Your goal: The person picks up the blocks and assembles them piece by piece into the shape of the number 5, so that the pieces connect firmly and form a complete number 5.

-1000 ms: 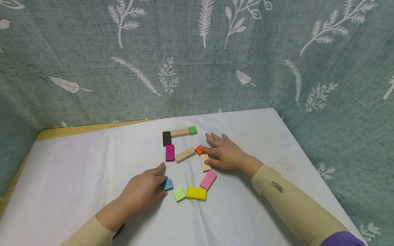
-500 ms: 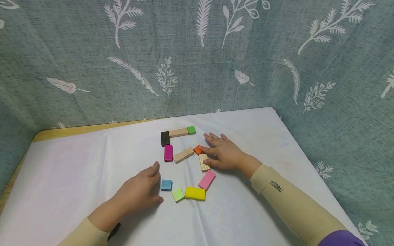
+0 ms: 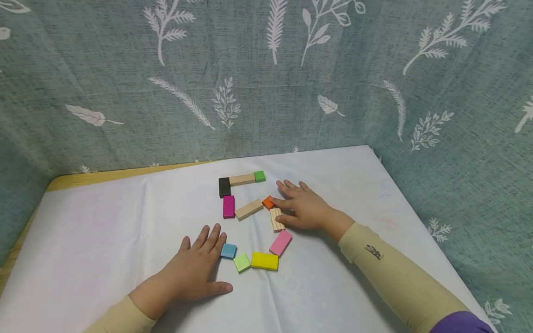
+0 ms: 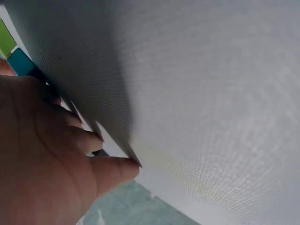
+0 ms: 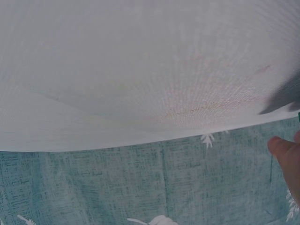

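In the head view my left hand (image 3: 192, 269) lies spread, its fingers straight, at the left side of a blue block (image 3: 228, 251); whether it touches the block I cannot tell. A light green block (image 3: 242, 262) and a yellow block (image 3: 265, 261) follow to the right. My right hand (image 3: 306, 207) has its fingers extended, one fingertip at an orange block (image 3: 268, 202) and the thumb at a striped wooden block (image 3: 276, 219). Below these is a pink block (image 3: 281, 243). The left wrist view shows my palm and fingers near the blue block (image 4: 20, 62).
A plain wooden block (image 3: 249, 209) touches or nearly touches a magenta block (image 3: 228, 206). Behind stand a black block (image 3: 224, 187), another wooden block (image 3: 242, 180) and a green block (image 3: 260, 176). White cloth (image 3: 96, 231) covers the table; a patterned curtain (image 3: 258, 115) rises behind.
My left hand first pinched the blue block, then let go and drew back. Now it is spread flatter with fingers beside the block, which sits slightly further right. My right hand has stayed put.
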A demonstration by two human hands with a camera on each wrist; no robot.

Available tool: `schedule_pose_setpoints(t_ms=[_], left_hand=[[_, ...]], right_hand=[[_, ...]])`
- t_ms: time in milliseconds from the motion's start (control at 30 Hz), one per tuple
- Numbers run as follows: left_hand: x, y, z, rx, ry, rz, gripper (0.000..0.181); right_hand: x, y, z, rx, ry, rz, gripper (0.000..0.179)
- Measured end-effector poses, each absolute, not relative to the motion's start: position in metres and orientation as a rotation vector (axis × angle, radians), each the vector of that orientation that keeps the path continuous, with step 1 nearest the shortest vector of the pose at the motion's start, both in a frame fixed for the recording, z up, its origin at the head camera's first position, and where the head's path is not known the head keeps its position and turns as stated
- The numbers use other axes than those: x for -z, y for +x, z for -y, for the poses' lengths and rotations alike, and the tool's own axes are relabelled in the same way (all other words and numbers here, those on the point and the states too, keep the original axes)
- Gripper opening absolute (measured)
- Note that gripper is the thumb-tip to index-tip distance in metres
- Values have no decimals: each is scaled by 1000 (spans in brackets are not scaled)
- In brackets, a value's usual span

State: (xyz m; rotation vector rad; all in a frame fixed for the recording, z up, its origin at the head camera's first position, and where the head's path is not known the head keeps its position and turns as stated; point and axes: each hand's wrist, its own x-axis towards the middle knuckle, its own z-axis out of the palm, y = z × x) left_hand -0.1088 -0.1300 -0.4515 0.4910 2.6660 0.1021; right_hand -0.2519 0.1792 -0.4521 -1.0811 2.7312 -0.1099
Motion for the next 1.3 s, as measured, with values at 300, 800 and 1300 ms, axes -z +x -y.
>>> schedule_pose_setpoints(t_ms=[300,800,1300], left_hand=[[450,-108,123,-113,478,-2677,124],[444,-101,130,-202,454,-2692,127],[426,-81,178,-597,271,-2786,112]], right_hand=[[451,-253,-180,102,-1072,-2731,61],[445,-254,-178,67,-1100,-2713,63],[431,-259,-174,-96,-1237,-2708,64]])
